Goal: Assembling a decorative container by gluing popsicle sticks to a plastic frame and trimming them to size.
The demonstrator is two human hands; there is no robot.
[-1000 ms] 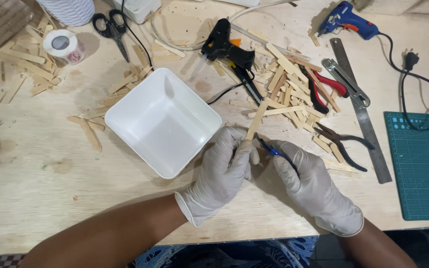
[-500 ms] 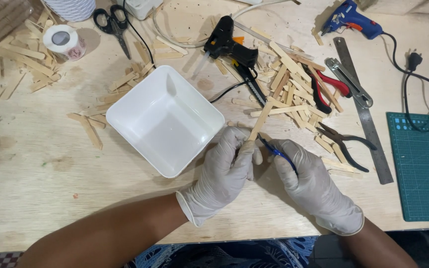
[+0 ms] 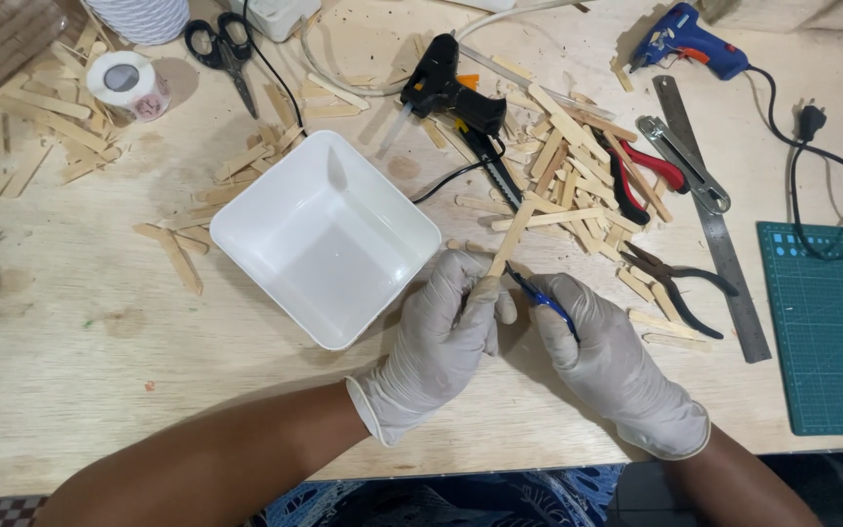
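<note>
Both hands wear pale gloves. My left hand [image 3: 444, 332] grips a flat wooden stick [image 3: 513, 234] that points up and away from me. My right hand [image 3: 605, 353] holds a small blue-handled tool [image 3: 537, 297] whose tip meets the stick near my left thumb. An empty white square bowl [image 3: 324, 234] sits just left of my left hand. A heap of loose wooden sticks [image 3: 578, 185] lies beyond my hands.
A black glue gun [image 3: 451, 93], a blue glue gun [image 3: 685, 41], red-handled pliers [image 3: 641, 171], black pliers [image 3: 675, 283], a steel ruler [image 3: 709, 220] and a green cutting mat [image 3: 826, 327] lie to the right. Scissors [image 3: 226, 44], a tape roll [image 3: 127, 86] and more sticks lie at the far left.
The stick in my left hand has tilted slightly more upright. Both hands stay in nearly the same place beside the bowl.
</note>
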